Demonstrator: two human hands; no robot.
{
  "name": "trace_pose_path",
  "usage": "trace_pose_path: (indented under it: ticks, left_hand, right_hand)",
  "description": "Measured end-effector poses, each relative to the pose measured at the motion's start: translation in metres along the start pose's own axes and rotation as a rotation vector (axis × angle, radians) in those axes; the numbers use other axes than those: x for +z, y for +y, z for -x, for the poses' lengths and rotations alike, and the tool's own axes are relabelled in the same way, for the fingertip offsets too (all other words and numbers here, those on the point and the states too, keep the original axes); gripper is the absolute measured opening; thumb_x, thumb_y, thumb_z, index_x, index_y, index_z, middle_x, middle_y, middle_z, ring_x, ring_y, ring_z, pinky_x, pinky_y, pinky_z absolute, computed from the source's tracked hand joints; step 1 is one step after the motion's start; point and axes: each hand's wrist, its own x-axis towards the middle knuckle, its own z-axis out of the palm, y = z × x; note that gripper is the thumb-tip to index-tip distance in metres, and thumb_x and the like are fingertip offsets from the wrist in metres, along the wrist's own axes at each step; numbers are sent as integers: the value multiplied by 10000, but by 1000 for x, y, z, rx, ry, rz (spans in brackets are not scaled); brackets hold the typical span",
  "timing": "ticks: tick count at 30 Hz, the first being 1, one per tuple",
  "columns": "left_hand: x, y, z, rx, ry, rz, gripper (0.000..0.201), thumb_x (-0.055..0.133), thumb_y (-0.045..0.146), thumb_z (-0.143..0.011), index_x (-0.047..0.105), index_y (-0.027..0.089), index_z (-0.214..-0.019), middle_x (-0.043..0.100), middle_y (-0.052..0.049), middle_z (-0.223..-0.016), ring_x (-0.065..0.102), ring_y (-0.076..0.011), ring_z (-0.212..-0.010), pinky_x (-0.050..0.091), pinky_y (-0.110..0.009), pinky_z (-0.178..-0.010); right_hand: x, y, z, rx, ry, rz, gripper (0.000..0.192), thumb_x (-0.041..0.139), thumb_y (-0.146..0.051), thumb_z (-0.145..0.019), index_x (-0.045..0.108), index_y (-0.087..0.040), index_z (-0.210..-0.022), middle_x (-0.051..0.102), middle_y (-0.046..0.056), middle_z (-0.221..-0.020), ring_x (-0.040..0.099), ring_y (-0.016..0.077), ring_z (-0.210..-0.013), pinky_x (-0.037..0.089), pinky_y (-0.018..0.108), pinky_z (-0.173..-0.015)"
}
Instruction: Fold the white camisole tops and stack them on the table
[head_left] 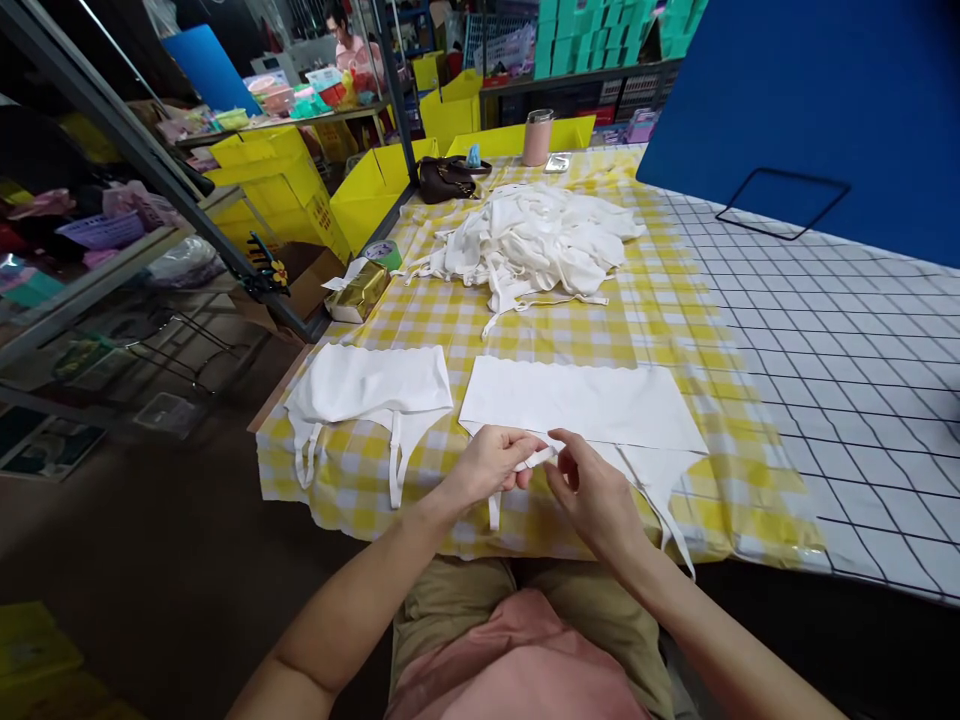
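My left hand (491,462) and right hand (592,495): fingers pinched on strap (541,457) of flat white garment (581,402), just beyond fingertips on worktop (660,290). One folded garment (371,385) left of fingers, apparently done. Unsorted pile (536,240) far ahead; I judge most remains.

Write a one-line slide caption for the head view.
Both hands, left hand and right hand, pinch a strap of a flat white garment on a yellow checked tablecloth.
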Motion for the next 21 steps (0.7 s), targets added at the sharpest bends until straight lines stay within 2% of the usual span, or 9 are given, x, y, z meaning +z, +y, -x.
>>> trace_pose_path:
  ticks: [3, 5, 8, 10, 12, 14, 16, 18, 21]
  left_hand:
    - [1, -4, 3, -16, -11, -1, 306, 451, 361, -829, 616, 109, -884, 478, 51, -450, 303, -35, -320, 226, -169, -352]
    - [-3, -9, 1, 20, 16, -94, 295, 411, 343, -850, 607, 127, -896, 502, 43, -487, 364, -53, -340, 290, -181, -371]
    - [-16, -16, -10, 235, 210, -419, 199, 449, 233, -830, 608, 161, -927, 590, 1, -701, 554, -102, -591, 452, -220, -574]
    - [-26, -19, -22, 411, 280, -681, 180, 513, 168, -794, 606, 172, -948, 593, -25, -918, 574, -136, -843, 462, -254, -779]
    - [-34, -19, -34, 514, 204, -901, 194, 545, 154, -790, 593, 173, -976, 555, -38, -1045, 533, -157, -981, 428, -277, -888]
    - [-39, -17, -44, 551, 95, -1069, 172, 531, 153, -812, 586, 172, -974, 546, -39, -1046, 516, -161, -1005, 425, -284, -898]
    - [-40, -13, -51, 559, 37, -1194, 138, 494, 139, -834, 591, 168, -928, 554, -40, -1004, 516, -163, -987, 439, -279, -863]
    - [-39, -11, -55, 557, 28, -1263, 142, 468, 119, -841, 597, 163, -884, 566, -44, -964, 521, -165, -968, 448, -268, -826]
    - [-38, -9, -59, 551, 60, -1235, 159, 462, 109, -837, 608, 162, -870, 589, -44, -929, 535, -157, -928, 452, -258, -799]
  right_hand:
    - [5, 5, -2, -126, 48, 164, 216, 382, -213, -828, 596, -191, -842, 599, 36, -696, 531, 148, -554, 359, 252, -514]
    - [5, 7, -4, -171, 69, 188, 239, 364, -196, -835, 597, -191, -782, 611, 43, -690, 547, 153, -567, 357, 249, -507]
    - [3, 9, -10, -130, 73, 58, 210, 399, -204, -814, 608, -191, -807, 646, 43, -719, 567, 151, -582, 390, 243, -535]
    - [2, 10, -14, -28, 41, -74, 192, 427, -208, -782, 614, -191, -823, 647, 26, -680, 566, 146, -559, 405, 243, -543]
    - [2, 11, -18, 100, -4, -201, 196, 442, -214, -756, 619, -189, -835, 625, 5, -613, 557, 143, -532, 409, 242, -535]
    - [4, 12, -23, 196, -27, -319, 211, 449, -228, -743, 620, -182, -858, 614, -2, -602, 555, 141, -534, 416, 242, -536]
    - [6, 14, -27, 246, -26, -410, 218, 458, -242, -732, 616, -176, -867, 620, 2, -634, 550, 135, -537, 424, 245, -545]
    - [8, 17, -30, 270, -21, -474, 213, 464, -248, -725, 613, -173, -857, 628, 9, -675, 545, 130, -543, 430, 248, -552]
    - [9, 21, -36, 274, -9, -474, 197, 474, -257, -716, 623, -176, -816, 629, 15, -693, 528, 129, -552, 423, 251, -551]
